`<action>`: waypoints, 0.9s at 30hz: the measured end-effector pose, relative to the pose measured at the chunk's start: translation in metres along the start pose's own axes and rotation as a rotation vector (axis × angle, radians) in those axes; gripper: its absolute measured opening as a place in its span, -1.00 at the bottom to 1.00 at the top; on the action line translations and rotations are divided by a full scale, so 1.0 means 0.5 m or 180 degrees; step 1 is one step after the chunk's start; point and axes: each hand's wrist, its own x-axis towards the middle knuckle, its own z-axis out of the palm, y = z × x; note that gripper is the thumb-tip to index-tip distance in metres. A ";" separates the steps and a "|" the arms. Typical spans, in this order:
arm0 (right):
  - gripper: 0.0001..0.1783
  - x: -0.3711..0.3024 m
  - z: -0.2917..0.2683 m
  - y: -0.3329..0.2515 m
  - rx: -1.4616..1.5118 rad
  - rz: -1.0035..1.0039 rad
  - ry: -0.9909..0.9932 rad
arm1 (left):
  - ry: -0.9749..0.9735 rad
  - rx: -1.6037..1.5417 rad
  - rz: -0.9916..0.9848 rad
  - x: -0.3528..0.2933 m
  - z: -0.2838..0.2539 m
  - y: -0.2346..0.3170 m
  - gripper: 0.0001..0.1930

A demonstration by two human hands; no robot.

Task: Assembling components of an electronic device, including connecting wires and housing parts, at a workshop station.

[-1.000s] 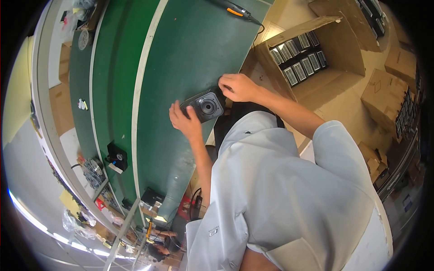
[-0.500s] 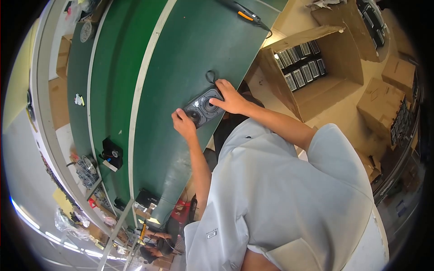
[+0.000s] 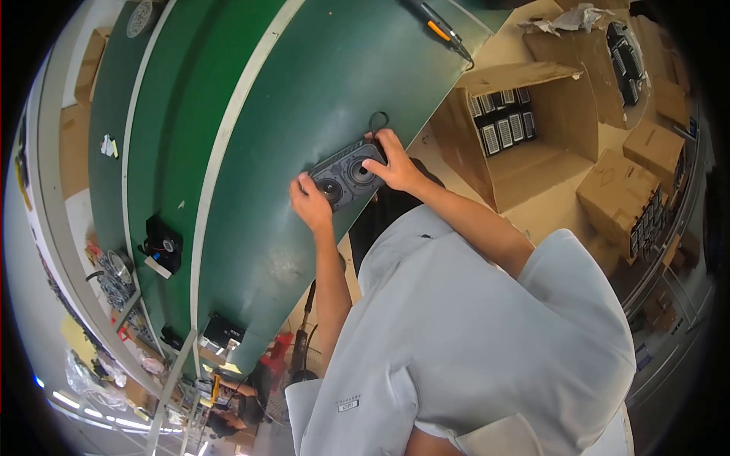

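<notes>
A dark grey two-driver speaker (image 3: 346, 182) sits between my hands near the edge of the green bench, its two round cones facing up. A thin black strap loop (image 3: 379, 120) sticks out from its far right corner. My left hand (image 3: 312, 203) grips the left end, fingers curled over the side. My right hand (image 3: 397, 163) holds the right end, with the thumb reaching across the face to the right-hand cone. The speaker leans, so its ribbed long side shows; whether its bottom touches the bench is hidden.
An electric screwdriver (image 3: 441, 30) with an orange lever lies at the bench's far end. To the right stands an open cardboard box (image 3: 544, 182) of grilled black units, with more cartons (image 3: 620, 186) beyond. A black part (image 3: 161, 245) lies on the bright green strip. Another person (image 3: 236, 414) works lower left.
The speaker has tilted within my hands, so more of its ribbed long side shows. Both hands keep their hold at the ends. My view has shifted slightly.
</notes>
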 end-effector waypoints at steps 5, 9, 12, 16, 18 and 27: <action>-0.30 -0.005 -0.001 -0.001 -0.0197 -0.0046 -0.0121 | 0.0092 -0.0221 -0.0021 -0.009 -0.006 0.008 -0.59; -0.24 0.017 0.012 -0.014 -0.0073 0.0192 -0.0160 | 0.0091 -0.0055 -0.0143 -0.014 -0.014 -0.017 -0.54; -0.21 0.025 0.027 -0.026 0.0318 0.0839 -0.0149 | 0.0181 -0.0050 -0.0173 -0.032 -0.017 -0.015 -0.55; -0.30 0.038 0.047 -0.044 0.0169 0.0852 0.0187 | 0.0283 0.0073 0.0073 -0.063 -0.018 0.000 -0.55; -0.35 0.046 0.075 -0.083 0.0031 0.0825 0.0282 | 0.0413 0.0113 0.0131 -0.059 -0.027 -0.030 -0.63; -0.51 0.108 0.095 -0.148 -0.2235 0.0169 -0.0196 | 0.0695 -0.0377 -0.1068 -0.074 0.005 -0.026 -0.56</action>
